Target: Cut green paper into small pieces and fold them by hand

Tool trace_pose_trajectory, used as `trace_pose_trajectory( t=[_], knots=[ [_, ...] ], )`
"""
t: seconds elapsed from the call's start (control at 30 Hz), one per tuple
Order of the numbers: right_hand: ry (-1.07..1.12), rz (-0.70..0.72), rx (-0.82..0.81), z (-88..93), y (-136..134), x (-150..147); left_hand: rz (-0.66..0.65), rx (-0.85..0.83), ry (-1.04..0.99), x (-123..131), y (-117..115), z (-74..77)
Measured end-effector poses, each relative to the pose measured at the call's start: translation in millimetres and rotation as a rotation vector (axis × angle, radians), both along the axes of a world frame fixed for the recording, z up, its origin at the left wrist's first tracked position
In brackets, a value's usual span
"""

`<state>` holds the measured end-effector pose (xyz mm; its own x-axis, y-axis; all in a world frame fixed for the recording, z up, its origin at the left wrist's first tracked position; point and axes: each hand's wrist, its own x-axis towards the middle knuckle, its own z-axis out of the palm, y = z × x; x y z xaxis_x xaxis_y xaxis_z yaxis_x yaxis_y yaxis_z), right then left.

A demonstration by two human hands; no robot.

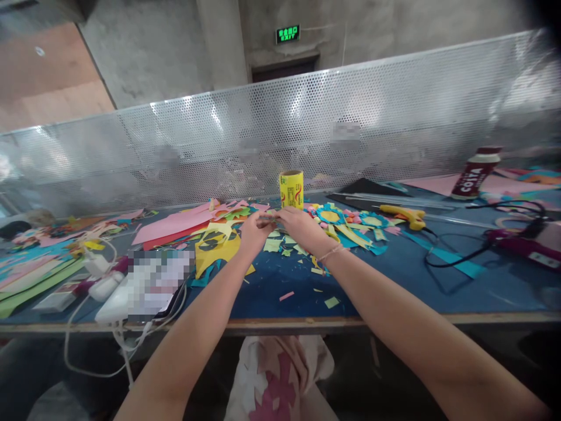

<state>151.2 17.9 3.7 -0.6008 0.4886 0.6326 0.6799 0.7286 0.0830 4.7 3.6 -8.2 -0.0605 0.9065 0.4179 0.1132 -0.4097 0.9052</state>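
Both my arms reach out over the blue table (385, 280). My left hand (253, 233) and my right hand (302, 228) meet at the fingertips above a litter of paper scraps (280, 244). The fingers of both are pinched together on a small thin piece between them, too small to name. A yellow cut paper sheet (217, 248) lies just left of my left hand. Paper flowers in blue and yellow (350, 221) lie right of my right hand. A yellow roll (291, 189) stands upright just behind the hands.
A yellow glue gun (405, 215) with its black cable lies at the right, near a red-and-white bottle (475, 173). Pink and red sheets (175, 225) lie at the left, with white chargers and cables (105, 283). A perforated metal screen (307, 134) closes the table's back.
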Motion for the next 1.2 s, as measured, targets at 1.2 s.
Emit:
trace_pose_trajectory(
  t=[1.2],
  knots=[
    [-0.073, -0.038, 0.079, -19.6, -10, -19, -0.081, -0.134, -0.692, 3, 5, -3.2]
  ],
)
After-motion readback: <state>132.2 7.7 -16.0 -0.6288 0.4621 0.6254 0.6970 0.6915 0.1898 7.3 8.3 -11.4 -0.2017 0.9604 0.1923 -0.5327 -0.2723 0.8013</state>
